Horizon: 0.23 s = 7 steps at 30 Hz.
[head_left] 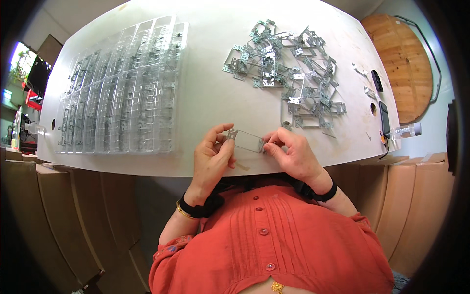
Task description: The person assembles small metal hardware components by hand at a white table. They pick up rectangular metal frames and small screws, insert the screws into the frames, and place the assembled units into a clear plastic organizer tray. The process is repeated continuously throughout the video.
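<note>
Near the front edge of the table, both hands hold one small metal bracket [232, 134] with thin wire rods joining its two flat ends. My left hand [211, 156] pinches the left end between thumb and fingers. At the other end, my right hand [295, 155] has its thumb and fingertips closed on the bracket; part of that end is hidden by the fingers. Just beyond, to the right, lies a tangled pile of similar metal brackets [268, 66]. On the left, clear plastic trays [179, 98] hold rows of such metal parts in long compartments.
The white table [208, 93] curves across the view. At its right side lie a few loose metal pieces [369, 92], a black phone-like device [385, 119] and a clear bottle [406, 131]. Cardboard boxes [394, 206] stand below both sides. A round wooden board [399, 63] leans at far right.
</note>
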Motion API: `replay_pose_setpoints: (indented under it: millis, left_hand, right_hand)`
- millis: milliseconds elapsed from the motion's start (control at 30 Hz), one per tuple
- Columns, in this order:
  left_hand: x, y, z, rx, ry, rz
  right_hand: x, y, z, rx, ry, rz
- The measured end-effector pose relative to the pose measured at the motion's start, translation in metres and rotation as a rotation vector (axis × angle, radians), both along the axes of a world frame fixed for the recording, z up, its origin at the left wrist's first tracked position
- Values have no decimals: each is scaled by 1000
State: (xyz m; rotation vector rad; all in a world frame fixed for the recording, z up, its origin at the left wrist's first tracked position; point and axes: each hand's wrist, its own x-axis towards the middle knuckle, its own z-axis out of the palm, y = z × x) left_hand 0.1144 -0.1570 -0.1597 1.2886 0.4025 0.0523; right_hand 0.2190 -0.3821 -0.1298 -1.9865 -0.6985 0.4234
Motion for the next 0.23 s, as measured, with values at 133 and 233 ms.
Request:
replay_pose_setpoints:
  millis: [133, 233]
  left_hand:
    - [10, -8, -1, 14, -30, 135]
    - [16, -11, -4, 43, -65, 170]
  right_hand:
    - [-1, -1, 8, 8, 57, 60]
    - [2, -7, 9, 27, 143, 98]
